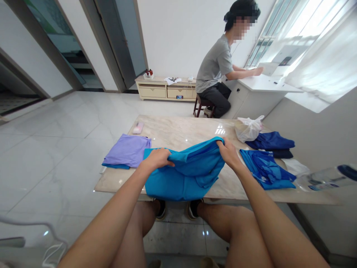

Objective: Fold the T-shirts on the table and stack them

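A bright blue piece of clothing [181, 182] lies across the front of the marble-topped table [178, 128], its upper edge lifted between my two hands. My left hand [160, 158] grips that edge near its left end, thumb over the cloth. At the raised right corner, my right hand [227, 150] pinches the fabric. The garment sags between them, and its lower part hangs at the table's front edge. Its exact kind I cannot tell. Left of it is a folded purple garment [128, 149] on top of another blue cloth [115, 166].
On the right are a blue patterned garment [264, 167], dark blue folded clothes [270, 140], a white plastic bag [248, 128] and a clear plastic bottle [323, 180]. A small pink box [138, 128] sits back left. Beyond, a person [214, 67] sits at a white desk [267, 82].
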Demonstrator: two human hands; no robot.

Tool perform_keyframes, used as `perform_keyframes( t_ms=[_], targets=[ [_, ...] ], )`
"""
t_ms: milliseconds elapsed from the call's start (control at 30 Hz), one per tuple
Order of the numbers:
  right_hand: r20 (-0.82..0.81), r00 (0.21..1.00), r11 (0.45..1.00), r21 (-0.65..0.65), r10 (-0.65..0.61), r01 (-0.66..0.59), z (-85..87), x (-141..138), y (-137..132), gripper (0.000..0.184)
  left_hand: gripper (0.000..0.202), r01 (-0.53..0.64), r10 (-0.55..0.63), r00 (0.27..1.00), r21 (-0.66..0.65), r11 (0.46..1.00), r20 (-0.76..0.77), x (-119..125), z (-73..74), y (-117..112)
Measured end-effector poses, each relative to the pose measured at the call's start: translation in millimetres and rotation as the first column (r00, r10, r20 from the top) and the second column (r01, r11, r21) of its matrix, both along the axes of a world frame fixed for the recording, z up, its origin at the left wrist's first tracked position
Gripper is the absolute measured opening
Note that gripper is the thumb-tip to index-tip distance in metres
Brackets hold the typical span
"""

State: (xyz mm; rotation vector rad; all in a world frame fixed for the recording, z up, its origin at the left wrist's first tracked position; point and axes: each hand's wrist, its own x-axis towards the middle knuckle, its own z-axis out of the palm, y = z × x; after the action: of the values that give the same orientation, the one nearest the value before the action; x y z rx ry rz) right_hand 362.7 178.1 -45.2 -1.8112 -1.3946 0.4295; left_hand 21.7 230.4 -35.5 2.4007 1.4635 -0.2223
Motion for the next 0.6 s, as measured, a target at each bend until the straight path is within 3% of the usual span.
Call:
perform_keyframes(
  t_ms=[133, 200, 300, 400, 500, 600],
  targets=[
    [0.157, 0.930, 0.938, -0.155, 0.333, -0.310, 3.0, -7, -15, 0.032, 0.010, -0.117, 0.117, 0.992, -0.004, 0.993, -0.050, -23, 7.0, -9],
    [0.307, 0.857, 0.903, -0.257, 0.413, -0.343, 4.2, -11, -28, 0.029, 0.021, -0.158, 0.159, 0.987, 0.058, 0.986, -0.006, -35, 19.1, -23],
    [0.422, 0.834, 0.926, -0.280, 0.357, -0.255, 9.8, -9, -55, 0.016, 0.040, -0.205, 0.175, 0.970, 0.176, 0.963, 0.170, -54, 41.8, -54],
    [0.457, 0.842, 0.952, -0.240, 0.285, -0.191, 28.1, 1, -86, 0.022, 0.031, -0.250, 0.119, 0.884, 0.242, 0.937, 0.453, -71, 65.0, -94],
    [0.481, 0.851, 0.977, -0.108, 0.213, -0.184, 65.3, 10, -119, 0.028, 0.027, -0.344, 0.104, 0.780, 0.283, 0.895, 0.617, -84, 92.8, -136],
    [0.462, 0.879, 0.969, 0.141, 0.115, -0.201, 116.5, 11, -151, 0.032, 0.023, -0.448, 0.080, 0.702, 0.351, 0.822, 0.708, -90, 128.1, -170]
  ],
)
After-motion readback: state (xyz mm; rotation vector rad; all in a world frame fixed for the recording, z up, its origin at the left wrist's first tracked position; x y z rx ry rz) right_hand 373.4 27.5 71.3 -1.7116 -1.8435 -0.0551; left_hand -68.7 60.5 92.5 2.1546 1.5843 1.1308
